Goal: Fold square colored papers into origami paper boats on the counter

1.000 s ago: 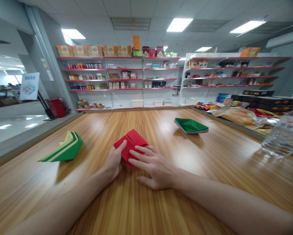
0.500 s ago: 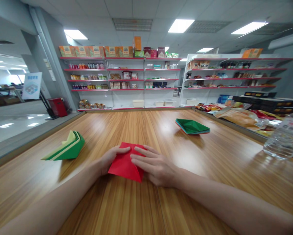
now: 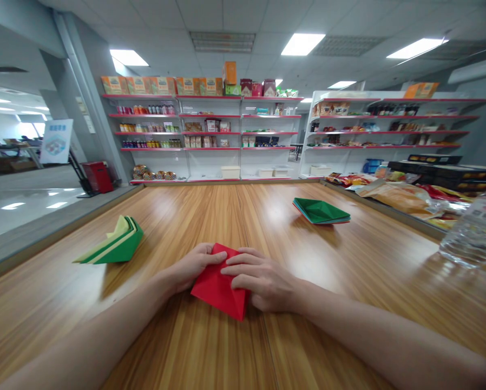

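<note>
A folded sheet of red paper is between my hands, low over the wooden table, with one corner pointing toward me. My left hand grips its left edge, thumb on top and fingers underneath. From the right, my right hand holds the paper too, its fingers laid across the upper face and the thumb hidden. To the left stands a nested set of folded green and yellow papers. Farther off to the right sits a stack of folded papers with a green one uppermost.
A clear plastic bottle stands at the right edge. Behind it lie snack bags and black boxes along the table's right side. Stocked shelves line the back, and a sign board stands at the left.
The red paper has turned slightly and come a little nearer and to the right, its front corner lower in view. Both hands have shifted with it, still holding on.
</note>
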{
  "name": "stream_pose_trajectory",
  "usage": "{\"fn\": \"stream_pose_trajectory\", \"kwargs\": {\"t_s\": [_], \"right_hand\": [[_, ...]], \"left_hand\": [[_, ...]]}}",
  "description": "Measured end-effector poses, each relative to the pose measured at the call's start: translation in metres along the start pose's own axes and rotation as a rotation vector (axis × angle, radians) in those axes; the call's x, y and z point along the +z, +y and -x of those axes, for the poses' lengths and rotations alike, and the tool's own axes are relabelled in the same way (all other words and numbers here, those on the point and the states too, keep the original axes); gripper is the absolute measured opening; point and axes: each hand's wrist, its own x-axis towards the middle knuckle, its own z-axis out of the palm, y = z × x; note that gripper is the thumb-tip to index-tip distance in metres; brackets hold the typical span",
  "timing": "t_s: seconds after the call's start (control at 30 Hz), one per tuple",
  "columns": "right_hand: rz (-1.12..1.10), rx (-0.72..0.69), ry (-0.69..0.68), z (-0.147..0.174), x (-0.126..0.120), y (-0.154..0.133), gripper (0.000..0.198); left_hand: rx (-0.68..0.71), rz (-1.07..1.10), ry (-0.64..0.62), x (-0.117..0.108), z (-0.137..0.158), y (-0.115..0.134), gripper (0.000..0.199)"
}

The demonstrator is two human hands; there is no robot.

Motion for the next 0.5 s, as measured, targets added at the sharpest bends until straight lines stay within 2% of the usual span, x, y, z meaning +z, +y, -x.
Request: {"fn": "stream_pose_trajectory", "kwargs": {"t_s": [0.13,0.27,0.43,0.5], "right_hand": [[0.028,-0.048,-0.026,-0.002,-0.006,-0.002,0.015],[0.029,-0.046,-0.037,-0.003,-0.008,-0.003,0.013],[0.0,0.033,0.047,0.001,0.0,-0.001,0.027],[-0.026,0.105,0.11,0.001,0.003,0.0,0.024]], "left_hand": [[0.025,-0.037,0.02,0.002,0.0,-0.001,0.025],[0.038,-0.056,0.048,0.003,-0.001,-0.001,0.027],[0.108,-0.092,0.076,0.005,-0.002,-0.003,0.027],[0.147,-0.122,0.084,0.008,-0.003,-0.004,0.026]]}}
